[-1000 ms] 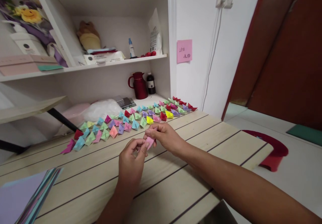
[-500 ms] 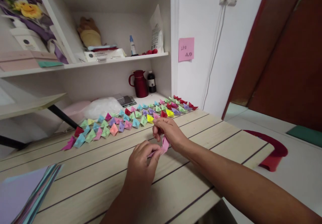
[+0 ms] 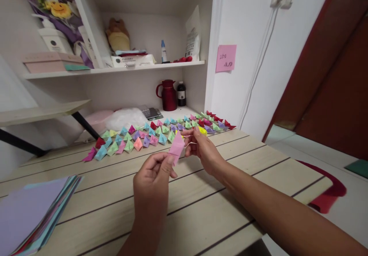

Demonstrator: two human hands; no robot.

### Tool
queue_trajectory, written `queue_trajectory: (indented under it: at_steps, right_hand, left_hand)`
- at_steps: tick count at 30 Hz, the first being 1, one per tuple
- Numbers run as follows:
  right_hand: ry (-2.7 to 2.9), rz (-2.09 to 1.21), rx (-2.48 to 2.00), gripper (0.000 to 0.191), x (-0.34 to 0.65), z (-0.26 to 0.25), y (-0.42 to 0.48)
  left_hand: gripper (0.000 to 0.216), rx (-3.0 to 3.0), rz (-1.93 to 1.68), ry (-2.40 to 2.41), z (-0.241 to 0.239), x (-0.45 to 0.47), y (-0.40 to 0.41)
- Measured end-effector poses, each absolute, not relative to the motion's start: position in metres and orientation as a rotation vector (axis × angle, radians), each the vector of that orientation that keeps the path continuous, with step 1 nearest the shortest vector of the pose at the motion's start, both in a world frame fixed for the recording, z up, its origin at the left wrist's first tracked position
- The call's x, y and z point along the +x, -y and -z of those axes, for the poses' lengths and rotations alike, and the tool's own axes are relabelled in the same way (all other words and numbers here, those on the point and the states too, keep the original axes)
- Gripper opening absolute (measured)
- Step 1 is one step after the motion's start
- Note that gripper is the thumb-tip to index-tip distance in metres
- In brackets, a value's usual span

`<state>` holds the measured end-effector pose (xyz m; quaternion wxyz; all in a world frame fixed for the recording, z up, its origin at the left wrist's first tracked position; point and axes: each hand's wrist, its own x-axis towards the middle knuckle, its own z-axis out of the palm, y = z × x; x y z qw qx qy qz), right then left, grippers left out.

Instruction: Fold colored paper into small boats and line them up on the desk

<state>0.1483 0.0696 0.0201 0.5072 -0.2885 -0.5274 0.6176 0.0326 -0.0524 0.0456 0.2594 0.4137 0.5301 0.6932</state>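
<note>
Shifted up and leftward since the earlier frame, the pink paper (image 3: 176,147) slants up rightward from the left hand (image 3: 153,176) pinching its lower end, the right hand (image 3: 206,148), loosely spread, nearest its upper right edge, contact unclear.

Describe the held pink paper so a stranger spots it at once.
Find the table with dark stripes, then the rows of paper boats across it. Nearer the camera, the left hand pinches the pink paper. Unlike the boats, it is held above the table.
</note>
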Motion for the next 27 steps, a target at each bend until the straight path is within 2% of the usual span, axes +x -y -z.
queue_trajectory:
  at_steps: [5,11,18,27]
  right_hand:
    - [1.563,-1.551,-0.652,0.052,0.144,-0.018,-0.063]
    - [1.829,-1.542,-0.44,0.051,0.134,-0.011,-0.049]
    - [1.944,-1.389,-0.487,0.056,0.134,-0.005,-0.05]
    - [1.995,-1.251,-0.586,0.044,0.132,-0.003,-0.051]
  left_hand:
    - [0.022,0.901,-1.924,-1.291,-0.042,0.019,0.047]
    - [0.021,0.533,-1.752,-1.115,-0.022,0.011,0.031]
    - [0.017,0.505,-1.725,-1.123,-0.006,0.011,0.022]
    - [0.022,0.652,-1.587,-1.031,0.0,0.014,0.018]
